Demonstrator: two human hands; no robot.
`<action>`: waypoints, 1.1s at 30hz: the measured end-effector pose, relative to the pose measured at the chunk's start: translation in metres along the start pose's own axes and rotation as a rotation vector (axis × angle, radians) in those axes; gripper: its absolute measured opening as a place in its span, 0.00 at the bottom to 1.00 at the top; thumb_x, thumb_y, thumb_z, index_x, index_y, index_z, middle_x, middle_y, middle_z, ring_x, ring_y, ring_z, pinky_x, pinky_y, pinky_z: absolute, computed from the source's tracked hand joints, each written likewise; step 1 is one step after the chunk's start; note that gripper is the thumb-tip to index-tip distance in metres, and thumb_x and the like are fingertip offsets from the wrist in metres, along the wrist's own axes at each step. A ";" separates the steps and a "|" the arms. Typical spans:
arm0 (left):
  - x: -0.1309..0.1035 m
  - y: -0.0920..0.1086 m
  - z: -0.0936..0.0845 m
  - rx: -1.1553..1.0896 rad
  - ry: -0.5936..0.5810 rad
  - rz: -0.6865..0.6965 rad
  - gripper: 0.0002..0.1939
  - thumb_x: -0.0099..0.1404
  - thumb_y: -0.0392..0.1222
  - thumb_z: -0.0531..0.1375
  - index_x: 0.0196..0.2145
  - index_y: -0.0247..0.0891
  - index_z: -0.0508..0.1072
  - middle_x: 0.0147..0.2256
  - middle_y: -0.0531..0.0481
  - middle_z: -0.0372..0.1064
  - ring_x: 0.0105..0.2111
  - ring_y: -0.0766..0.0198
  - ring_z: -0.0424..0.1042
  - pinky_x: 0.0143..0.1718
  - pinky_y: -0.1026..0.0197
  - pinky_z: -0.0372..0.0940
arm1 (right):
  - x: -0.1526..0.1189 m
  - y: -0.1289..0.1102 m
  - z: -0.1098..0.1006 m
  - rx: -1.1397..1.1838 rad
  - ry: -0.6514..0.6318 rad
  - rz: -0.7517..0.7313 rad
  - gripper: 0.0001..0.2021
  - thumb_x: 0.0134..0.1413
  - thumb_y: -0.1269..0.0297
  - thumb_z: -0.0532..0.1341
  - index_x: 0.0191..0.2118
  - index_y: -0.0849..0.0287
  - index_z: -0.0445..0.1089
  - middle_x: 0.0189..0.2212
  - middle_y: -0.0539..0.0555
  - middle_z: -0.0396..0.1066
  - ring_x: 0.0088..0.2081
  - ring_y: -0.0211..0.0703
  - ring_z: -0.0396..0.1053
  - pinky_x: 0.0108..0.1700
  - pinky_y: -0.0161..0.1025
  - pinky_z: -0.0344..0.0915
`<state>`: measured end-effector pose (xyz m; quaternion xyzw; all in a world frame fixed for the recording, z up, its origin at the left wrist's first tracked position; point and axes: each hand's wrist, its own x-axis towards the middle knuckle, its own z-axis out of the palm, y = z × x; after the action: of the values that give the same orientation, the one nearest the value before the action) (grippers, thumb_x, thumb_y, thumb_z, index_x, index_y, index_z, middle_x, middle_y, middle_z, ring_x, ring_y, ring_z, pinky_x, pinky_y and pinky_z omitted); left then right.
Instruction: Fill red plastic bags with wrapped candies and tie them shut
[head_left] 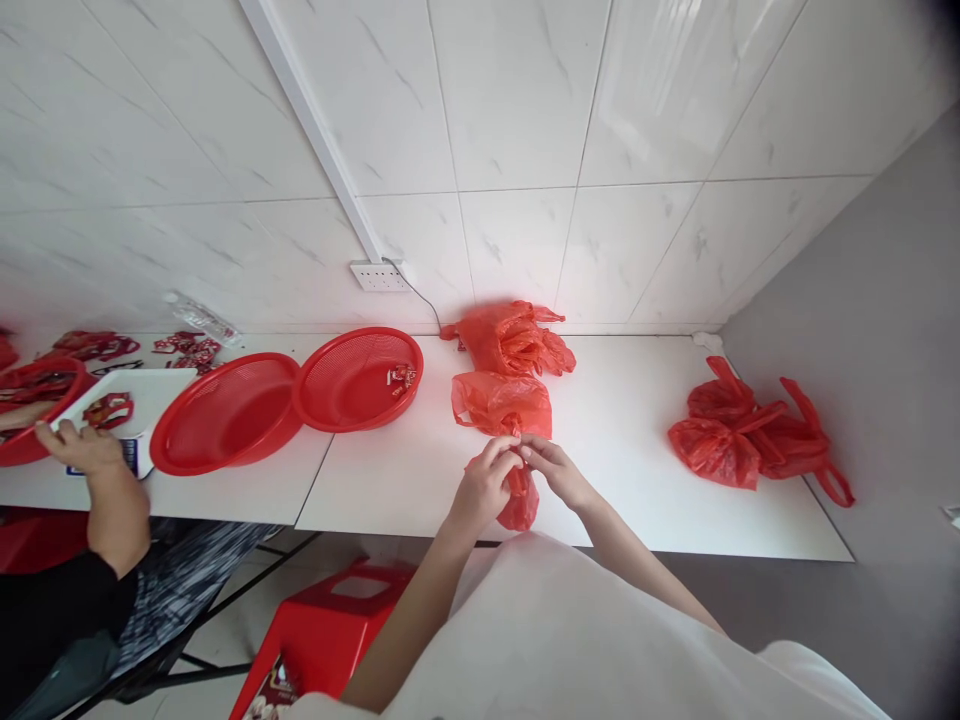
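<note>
A thin red plastic bag [519, 505] lies at the front of the white table [607, 460], close to my body. My left hand [486, 482] pinches its gathered upper part from the left side. From the right, my right hand [556, 468] has its thumb and fingers closed on the same gathered plastic, with the fingertips of both hands nearly touching. Just beyond my fingers, another red bag [499, 398] lies spread out, and a crumpled heap of red bags [514, 338] rests behind it by the wall.
Tied red bags [716, 440] lie at the right. Left of me are two red baskets [358, 380] [225, 412], one holding small packets. Farther left, a person's hand [86, 448] reaches over a white tray [161, 385]. A red stool [330, 620] stands below the table.
</note>
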<state>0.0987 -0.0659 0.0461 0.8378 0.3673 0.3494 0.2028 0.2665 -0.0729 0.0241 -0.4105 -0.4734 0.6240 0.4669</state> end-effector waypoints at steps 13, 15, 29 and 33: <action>-0.015 -0.016 0.002 -0.472 0.019 -0.254 0.08 0.65 0.36 0.58 0.38 0.41 0.77 0.41 0.46 0.76 0.43 0.59 0.75 0.46 0.58 0.69 | -0.004 0.009 -0.002 0.308 0.100 0.072 0.12 0.48 0.53 0.70 0.32 0.56 0.74 0.30 0.50 0.74 0.32 0.41 0.70 0.42 0.40 0.66; -0.016 -0.016 0.006 -0.656 0.116 -0.431 0.06 0.64 0.42 0.61 0.34 0.38 0.77 0.38 0.44 0.77 0.41 0.57 0.76 0.46 0.57 0.69 | -0.005 0.009 -0.001 0.366 0.108 0.089 0.12 0.48 0.53 0.70 0.32 0.56 0.74 0.32 0.51 0.75 0.33 0.40 0.69 0.42 0.38 0.65; -0.054 -0.050 -0.011 -0.858 0.750 -0.981 0.17 0.46 0.50 0.72 0.25 0.34 0.73 0.27 0.51 0.72 0.34 0.61 0.75 0.47 0.56 0.68 | -0.009 0.010 -0.031 0.566 0.372 0.158 0.15 0.39 0.59 0.74 0.31 0.58 0.71 0.27 0.47 0.67 0.25 0.32 0.60 0.28 0.30 0.62; -0.059 -0.059 0.000 -0.893 0.734 -1.150 0.18 0.47 0.50 0.72 0.29 0.34 0.74 0.28 0.48 0.75 0.32 0.59 0.77 0.43 0.56 0.69 | -0.005 0.016 -0.026 0.447 0.404 0.086 0.14 0.45 0.53 0.70 0.29 0.55 0.68 0.25 0.46 0.64 0.24 0.33 0.56 0.28 0.33 0.59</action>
<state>0.0418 -0.0723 -0.0145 0.1905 0.6091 0.5562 0.5323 0.2896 -0.0738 0.0033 -0.4330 -0.2039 0.6378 0.6035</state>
